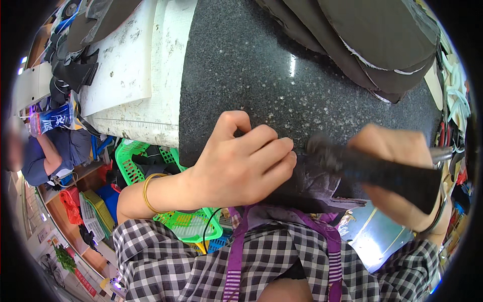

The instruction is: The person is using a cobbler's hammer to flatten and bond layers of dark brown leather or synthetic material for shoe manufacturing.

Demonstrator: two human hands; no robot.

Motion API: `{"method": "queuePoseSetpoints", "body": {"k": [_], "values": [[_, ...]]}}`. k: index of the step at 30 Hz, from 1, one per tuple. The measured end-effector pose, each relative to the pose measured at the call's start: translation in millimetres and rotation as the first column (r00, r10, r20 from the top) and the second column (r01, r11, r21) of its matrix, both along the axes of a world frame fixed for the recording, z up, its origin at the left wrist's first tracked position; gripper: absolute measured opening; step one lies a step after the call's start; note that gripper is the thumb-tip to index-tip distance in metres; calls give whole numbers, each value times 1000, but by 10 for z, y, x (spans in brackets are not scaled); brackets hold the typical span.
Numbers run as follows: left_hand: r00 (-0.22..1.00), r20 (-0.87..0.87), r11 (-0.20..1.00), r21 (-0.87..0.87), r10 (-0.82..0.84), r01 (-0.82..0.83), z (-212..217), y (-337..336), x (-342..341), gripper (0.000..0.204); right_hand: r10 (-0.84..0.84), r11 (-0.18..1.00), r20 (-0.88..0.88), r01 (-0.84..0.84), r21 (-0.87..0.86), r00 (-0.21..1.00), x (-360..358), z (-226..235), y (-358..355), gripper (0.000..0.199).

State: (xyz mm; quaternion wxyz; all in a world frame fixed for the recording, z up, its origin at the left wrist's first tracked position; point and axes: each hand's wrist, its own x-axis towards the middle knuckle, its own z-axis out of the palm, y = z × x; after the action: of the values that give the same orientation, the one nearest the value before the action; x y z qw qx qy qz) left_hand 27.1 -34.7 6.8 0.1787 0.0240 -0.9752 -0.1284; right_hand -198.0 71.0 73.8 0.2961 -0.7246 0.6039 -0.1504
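A dark speckled stone slab [282, 75] fills the middle of the view and serves as a hard, flat bed for the work, its near edge running just in front of the person's checked shirt. To its left lies a worn white board [131, 65], and at the far right corner of the slab sits a stack of dark cut leather pieces [382, 40], set back out of the way of the hands. Below the slab's left edge, bright green plastic baskets [136, 161] stand on the floor. At the slab's near edge lies a dark leather piece [312, 189], partly hanging toward the person's lap. The left hand [241, 161], a gold bangle [147, 194] on its wrist, is curled with fingers bent and pressed down on that piece, seemingly to pin it flat and steady against the stone. The right hand [397, 171] is closed in a full fist around the dark handle of a hammer-like tool [382, 173], whose blurred head hovers just beside the left fingertips above the leather. Its exact shape cannot be made out.
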Motion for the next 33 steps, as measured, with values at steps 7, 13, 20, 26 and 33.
{"method": "queuePoseSetpoints", "body": {"k": [7, 13, 20, 26, 33], "values": [[996, 88, 996, -89, -6, 14, 119, 143, -73, 10, 2, 1000, -164, -1, 5, 986, 99, 82, 101, 17], [957, 216, 970, 105, 191, -218, 147, 292, -67, 35, -60, 998, -98, 58, -26, 993, 205, 29, 145, 21], [942, 53, 915, 225, 331, -334, -29, 309, 108, 33, -118, 992, -69, 120, 28, 991, 203, 35, 104, 17], [968, -65, 956, 186, 241, -226, -131, 327, 142, 23, -78, 995, -110, 84, 49, 991, 228, 102, 163, 18], [975, -59, 976, -26, 213, -214, 2, 407, -36, 18, -201, 979, -9, 201, -46, 980, 141, 182, 88, 17]]}}
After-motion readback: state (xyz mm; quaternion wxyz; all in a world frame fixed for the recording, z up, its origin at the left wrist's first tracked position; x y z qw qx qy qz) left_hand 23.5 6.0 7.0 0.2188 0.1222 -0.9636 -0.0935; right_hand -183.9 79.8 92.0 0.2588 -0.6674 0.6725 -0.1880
